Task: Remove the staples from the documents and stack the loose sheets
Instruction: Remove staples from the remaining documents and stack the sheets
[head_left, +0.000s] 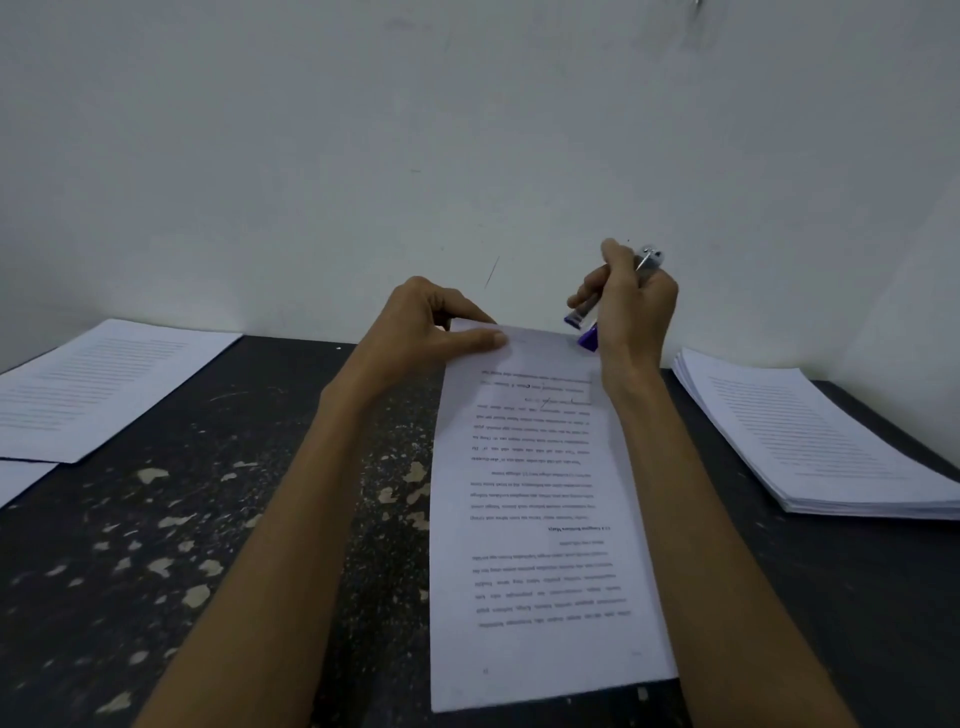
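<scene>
A printed document (540, 519) lies lengthwise on the dark table, its text upside down to me. My left hand (431, 332) pinches its far left corner between thumb and fingers. My right hand (631, 306) is raised just above the far right corner and grips a purple and silver stapler (587, 322), its metal end poking out above my fist. Whether a staple is in the corner is too small to tell.
A thick stack of printed sheets (810, 436) sits at the right, reaching the table's edge. A thinner pile of sheets (98, 384) lies at the far left, with another sheet's corner (21, 480) below it. The dark, paint-chipped table (234, 519) meets a white wall behind.
</scene>
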